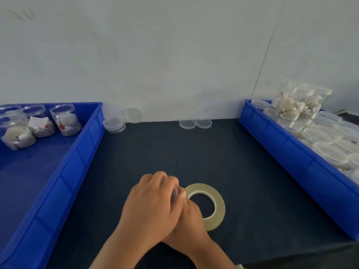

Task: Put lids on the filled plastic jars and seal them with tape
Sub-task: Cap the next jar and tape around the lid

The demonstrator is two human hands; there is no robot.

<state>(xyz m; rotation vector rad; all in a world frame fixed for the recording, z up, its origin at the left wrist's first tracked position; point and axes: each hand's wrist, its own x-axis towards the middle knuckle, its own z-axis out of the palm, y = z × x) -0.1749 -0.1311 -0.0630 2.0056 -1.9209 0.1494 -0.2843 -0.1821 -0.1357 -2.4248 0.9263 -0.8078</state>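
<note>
Two hands, left hand [153,202] over right hand [191,220], touch the tape roll [220,207] on its left; fingers curled, grip unclear.

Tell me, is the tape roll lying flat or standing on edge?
Flat. The tape roll lies on the dark table with its hole facing up; the right hand overlaps its near-left edge.

Two bright blue trays [81,158] [291,152] flank a dark navy table [174,152]; the tape roll [219,206] is pale yellowish; the far wall [174,55] is off-white.
</note>
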